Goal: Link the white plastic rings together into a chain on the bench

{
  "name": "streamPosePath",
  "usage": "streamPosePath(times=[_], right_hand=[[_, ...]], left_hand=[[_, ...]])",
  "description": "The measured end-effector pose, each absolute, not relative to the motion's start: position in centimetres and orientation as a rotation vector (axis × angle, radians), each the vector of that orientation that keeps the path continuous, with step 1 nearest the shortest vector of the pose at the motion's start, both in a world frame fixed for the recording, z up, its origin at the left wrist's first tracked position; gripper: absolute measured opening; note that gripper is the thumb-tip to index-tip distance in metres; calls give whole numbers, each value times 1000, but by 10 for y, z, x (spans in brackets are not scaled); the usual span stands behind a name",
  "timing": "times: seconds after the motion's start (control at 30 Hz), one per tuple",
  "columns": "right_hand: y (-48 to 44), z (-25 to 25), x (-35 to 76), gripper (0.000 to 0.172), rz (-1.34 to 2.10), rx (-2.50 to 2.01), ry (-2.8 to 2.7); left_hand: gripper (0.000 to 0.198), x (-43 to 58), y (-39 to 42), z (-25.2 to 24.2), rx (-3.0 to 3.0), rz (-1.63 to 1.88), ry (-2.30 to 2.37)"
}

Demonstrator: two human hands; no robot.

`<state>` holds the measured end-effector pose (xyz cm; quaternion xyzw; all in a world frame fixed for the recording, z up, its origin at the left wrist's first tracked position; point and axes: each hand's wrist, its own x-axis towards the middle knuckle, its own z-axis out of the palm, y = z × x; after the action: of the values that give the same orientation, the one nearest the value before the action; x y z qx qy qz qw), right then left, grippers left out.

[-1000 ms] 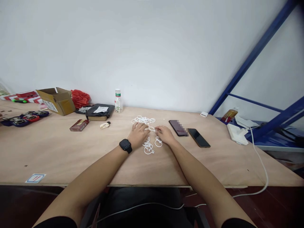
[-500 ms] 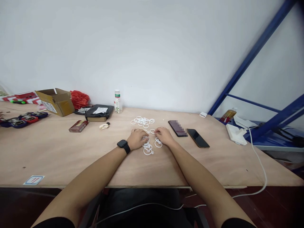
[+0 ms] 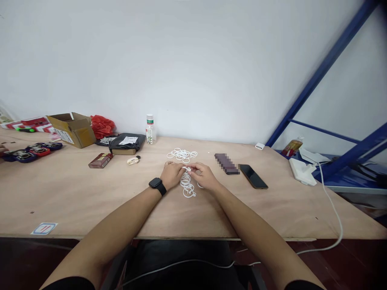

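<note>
**Head view: both hands pinching one white ring at mid-table**

Head camera is looking down over a plywood table (image 3: 90,201), and both forearms are reaching out to the middle of the frame. The left hand (image 3: 173,174), wearing a black smartwatch (image 3: 157,185) on its wrist, and the right hand (image 3: 203,175) are meeting fingertip to fingertip. Each seems to be pinching the same white ring (image 3: 187,169) between thumb and forefinger, with the other fingers curling loosely. A cluster of white rings (image 3: 188,188) is lying on the table just below the hands, touching or perhaps linked to the pinched one; which of these cannot be told. A loose pile of rings (image 3: 182,154) is sitting a little above, toward the wall.

Judging by their look, the rings are going to handle as very light, thin and fairly stiff hoops. They are smooth enough to slip and quick to tangle with their neighbours. The rim, taken between two fingertips, is the sensible place to hold one.

Right of the hands, a black phone (image 3: 253,176) is lying flat beside a blurred dark slab (image 3: 226,163). A small bottle (image 3: 149,129), a black parcel (image 3: 127,141) and an open cardboard box (image 3: 72,128) are standing along the wall at centre left. A white cable (image 3: 332,209) is trailing off the right edge.
</note>
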<state>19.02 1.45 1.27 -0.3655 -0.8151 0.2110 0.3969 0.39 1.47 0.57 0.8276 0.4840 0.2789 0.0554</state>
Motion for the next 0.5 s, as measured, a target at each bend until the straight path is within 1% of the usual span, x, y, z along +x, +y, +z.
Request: streamPosePath(times=[0.17, 0.37, 0.5], right_hand=[[17, 11, 193, 22, 502, -965, -2063], [20, 6, 195, 28, 578, -971, -2023], [21, 5, 196, 28, 601, -941, -2016]], left_hand=[[36, 5, 14, 6, 2555, 826, 1426], [41, 7, 11, 11, 2579, 838, 1345], [43, 7, 10, 11, 2586, 845, 1359]])
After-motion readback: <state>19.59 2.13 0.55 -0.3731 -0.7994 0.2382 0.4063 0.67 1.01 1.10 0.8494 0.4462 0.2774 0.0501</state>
